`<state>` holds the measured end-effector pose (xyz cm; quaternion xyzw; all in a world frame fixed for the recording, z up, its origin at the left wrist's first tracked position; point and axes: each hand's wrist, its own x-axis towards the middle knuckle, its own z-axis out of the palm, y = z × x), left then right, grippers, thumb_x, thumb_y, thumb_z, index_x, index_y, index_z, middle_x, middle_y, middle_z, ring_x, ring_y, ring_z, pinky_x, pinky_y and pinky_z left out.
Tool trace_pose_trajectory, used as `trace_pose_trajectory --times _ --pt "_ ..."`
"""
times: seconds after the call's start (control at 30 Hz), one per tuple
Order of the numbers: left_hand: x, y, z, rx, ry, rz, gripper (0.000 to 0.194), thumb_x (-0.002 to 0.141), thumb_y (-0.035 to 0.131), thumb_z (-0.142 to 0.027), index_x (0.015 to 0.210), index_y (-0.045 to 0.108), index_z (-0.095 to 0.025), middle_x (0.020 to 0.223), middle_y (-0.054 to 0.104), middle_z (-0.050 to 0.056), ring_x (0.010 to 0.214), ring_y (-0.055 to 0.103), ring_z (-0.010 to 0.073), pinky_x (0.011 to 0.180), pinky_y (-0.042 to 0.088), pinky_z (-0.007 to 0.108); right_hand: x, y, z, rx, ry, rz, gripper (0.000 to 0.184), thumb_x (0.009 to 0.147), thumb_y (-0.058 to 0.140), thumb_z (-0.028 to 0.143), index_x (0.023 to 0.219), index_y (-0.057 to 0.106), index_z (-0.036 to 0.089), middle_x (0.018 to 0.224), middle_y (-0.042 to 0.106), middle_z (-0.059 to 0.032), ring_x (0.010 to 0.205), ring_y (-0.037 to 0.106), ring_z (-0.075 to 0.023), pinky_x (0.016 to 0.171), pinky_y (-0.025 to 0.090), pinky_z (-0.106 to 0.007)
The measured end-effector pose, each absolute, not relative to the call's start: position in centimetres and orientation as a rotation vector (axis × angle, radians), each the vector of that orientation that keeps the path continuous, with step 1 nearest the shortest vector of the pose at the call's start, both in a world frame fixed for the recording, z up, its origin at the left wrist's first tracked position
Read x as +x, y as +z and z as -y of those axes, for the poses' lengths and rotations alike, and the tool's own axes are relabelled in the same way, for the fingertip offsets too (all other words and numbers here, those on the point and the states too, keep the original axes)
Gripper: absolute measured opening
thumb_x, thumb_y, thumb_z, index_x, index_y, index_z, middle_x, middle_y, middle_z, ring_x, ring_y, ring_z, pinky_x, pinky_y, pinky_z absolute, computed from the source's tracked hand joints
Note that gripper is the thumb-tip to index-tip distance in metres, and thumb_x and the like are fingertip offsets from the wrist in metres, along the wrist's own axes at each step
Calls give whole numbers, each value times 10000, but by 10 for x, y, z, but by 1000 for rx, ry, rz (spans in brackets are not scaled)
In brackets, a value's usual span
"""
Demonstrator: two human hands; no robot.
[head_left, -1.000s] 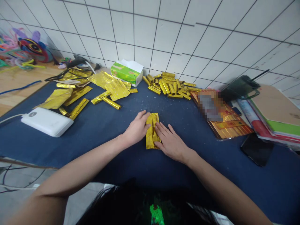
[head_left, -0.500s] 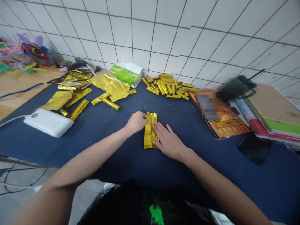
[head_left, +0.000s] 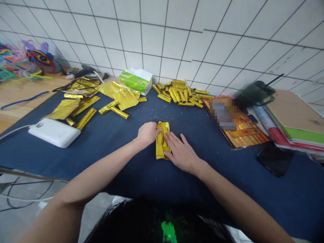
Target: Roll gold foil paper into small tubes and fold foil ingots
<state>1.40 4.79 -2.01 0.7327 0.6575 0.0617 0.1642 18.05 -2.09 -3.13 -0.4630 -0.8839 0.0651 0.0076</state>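
A sheet of gold foil paper lies in front of me on the dark blue tabletop, its sides partly folded inward along the length. My left hand is at its upper left edge, fingers curled, the thumb pressed on the foil by the fold. Flat on the right side of the paper rests my right hand, fingers stretched out and the thumb a little apart. Beyond my hands, a heap of rolled gold foil tubes sits near the wall. More loose gold foil sheets lie to the left.
A white power bank with a cable lies at left. A green tissue pack stands by the tiled wall. To the right are an orange-gold packet, a dark cup, stacked books and a black phone.
The view has shifted very slightly. My left hand has edged slightly toward the paper's fold; my right hand stays flat in the same place.
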Motion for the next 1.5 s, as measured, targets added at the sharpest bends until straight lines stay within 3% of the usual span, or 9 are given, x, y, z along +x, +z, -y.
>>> trace_pose_trajectory --times 0.17,0.27,0.5,0.6,0.7,0.83,1.1,1.5 --pt "17 -21 -39 2204 107 -1935 235 829 443 -355 894 569 -167 801 654 77 736 630 226 609 445 299 180 -32 21 -1447 159 2765 592 893 242 436 1364 313 84 1444 267 -119 1342 205 -254 1064 146 -550" --pt "17 -24 -33 2410 247 -1954 240 843 455 -338 969 522 -145 890 619 84 785 608 222 616 448 296 181 -33 21 -1439 164 2759 591 895 232 444 1367 310 98 1442 275 -116 1342 204 -254 1064 142 -551" --pt "10 -34 -25 2929 307 -1498 174 861 415 -170 833 584 -138 849 602 83 862 550 231 759 430 351 181 -32 21 -1445 188 2758 592 897 223 441 1372 298 95 1442 277 -118 1341 205 -260 1061 143 -558" --pt "7 -35 -16 2965 317 -1397 230 857 422 -153 1024 574 -106 940 627 100 913 562 217 866 409 356 181 -33 20 -1441 198 2765 604 894 234 445 1380 271 89 1449 258 -114 1345 194 -257 1059 137 -567" --pt "3 -36 -7 3020 302 -1359 387 870 389 -153 1249 449 -102 1157 574 149 1067 537 221 976 346 383 181 -33 20 -1432 201 2774 612 894 238 451 1387 250 89 1454 244 -110 1348 186 -251 1057 136 -570" --pt "0 -35 -1 3018 154 -1311 415 870 373 -159 1277 439 -115 1271 499 180 1170 484 238 1007 323 401 182 -27 20 -1438 219 2783 601 895 235 454 1377 281 98 1449 259 -103 1346 193 -248 1057 132 -573" --pt "3 -36 6 2924 63 -1358 492 898 361 -340 1323 384 -92 1370 381 195 1286 333 274 1027 294 418 186 -23 18 -1449 268 2813 585 891 254 461 1380 289 142 1457 247 -77 1350 173 -258 1052 145 -578" --pt "1 -34 11 2904 70 -1301 563 896 315 -409 1348 323 -72 1415 313 173 1327 225 298 1044 216 486 186 -25 19 -1434 223 2830 597 884 265 452 1383 277 125 1455 247 -101 1346 183 -272 1043 151 -591"
